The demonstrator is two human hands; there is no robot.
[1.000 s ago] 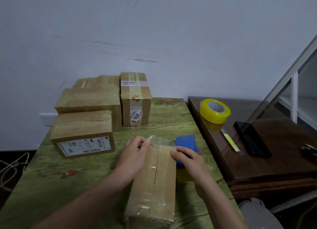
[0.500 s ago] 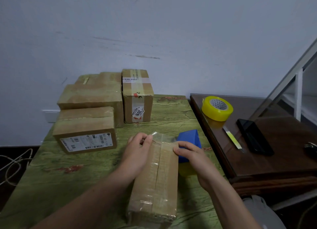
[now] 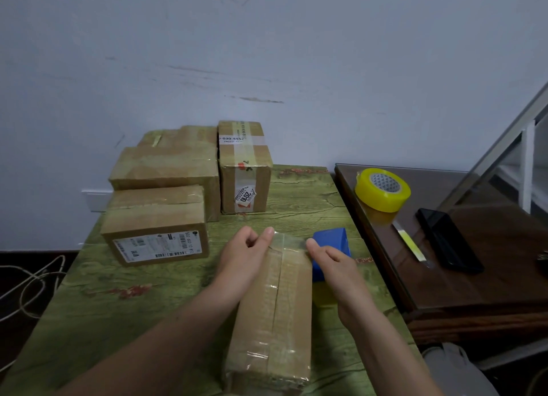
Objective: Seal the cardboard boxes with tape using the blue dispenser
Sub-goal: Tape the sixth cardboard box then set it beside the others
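A long cardboard box [image 3: 275, 306] lies lengthwise on the green table [image 3: 133, 306], with clear tape [image 3: 286, 240] along its top seam and over its far end. My left hand [image 3: 243, 256] grips the box's far left corner, its thumb on the tape and its fingers curled over the edge. My right hand [image 3: 335, 265] rests at the far right corner with straight fingers, the index fingertip touching the tape end. The blue dispenser [image 3: 330, 241] stands on the table just behind my right hand, partly hidden by it; neither hand holds it.
Several taped cardboard boxes [image 3: 154, 217] are grouped at the table's back left, one upright [image 3: 244, 164]. A brown side table [image 3: 489, 277] on the right carries a yellow tape roll [image 3: 382, 189], a box cutter [image 3: 410, 241] and a black phone [image 3: 447, 241]. Cables [image 3: 26, 286] lie on the floor at left.
My right hand has slid from the box's far top to its right corner, index finger now on the tape end. My left hand stays at the far left corner.
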